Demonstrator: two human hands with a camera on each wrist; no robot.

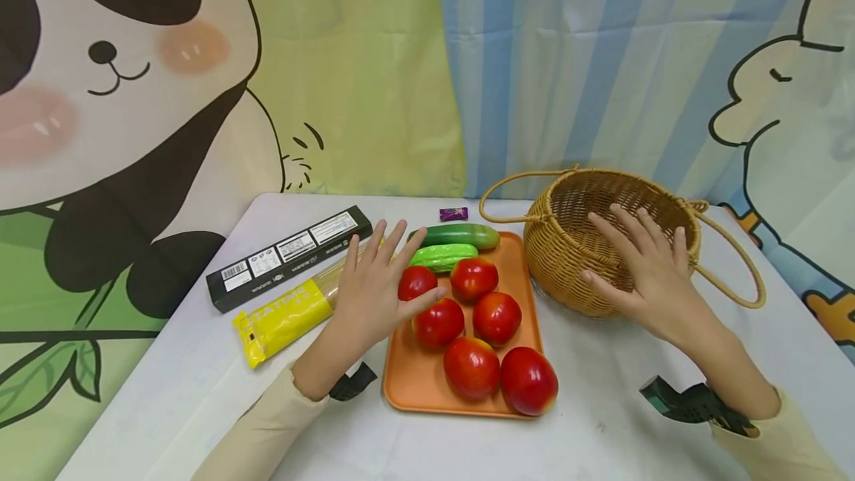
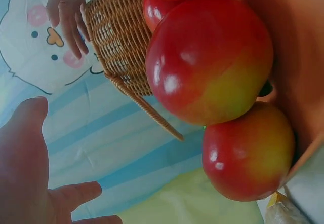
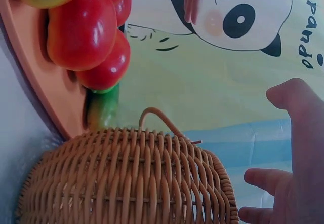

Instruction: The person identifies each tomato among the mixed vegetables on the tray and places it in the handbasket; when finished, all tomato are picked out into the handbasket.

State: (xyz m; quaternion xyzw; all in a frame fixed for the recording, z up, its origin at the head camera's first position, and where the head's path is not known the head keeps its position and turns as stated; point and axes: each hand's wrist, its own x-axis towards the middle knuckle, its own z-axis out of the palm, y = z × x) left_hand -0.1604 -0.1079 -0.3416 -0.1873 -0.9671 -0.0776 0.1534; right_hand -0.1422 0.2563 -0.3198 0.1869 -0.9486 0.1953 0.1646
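My left hand [image 1: 374, 288], fingers spread, hovers above the left side of an orange tray [image 1: 406, 396] and hides part of a yellow-ended pasta pack [image 1: 283, 321]. Several shiny red fruits [image 1: 470, 368] with yellow patches, apple-like, lie on the tray. Behind them are a dark green cucumber [image 1: 464, 234] and a lighter, bumpy green vegetable [image 1: 446, 256]. My right hand [image 1: 651, 280], also spread, is held in front of the wicker basket [image 1: 564, 262] and covers part of its opening. Neither hand holds anything. In the right wrist view, the thumb [image 3: 296, 95] stands apart from the basket.
A long black box [image 1: 287, 258] with white labels lies at the back left. Near the table's back edge is a small purple packet [image 1: 453, 214]. The basket's looped handles [image 1: 735, 280] stick out at both sides. A printed curtain [image 1: 361, 73] hangs behind the white table [image 1: 601, 421].
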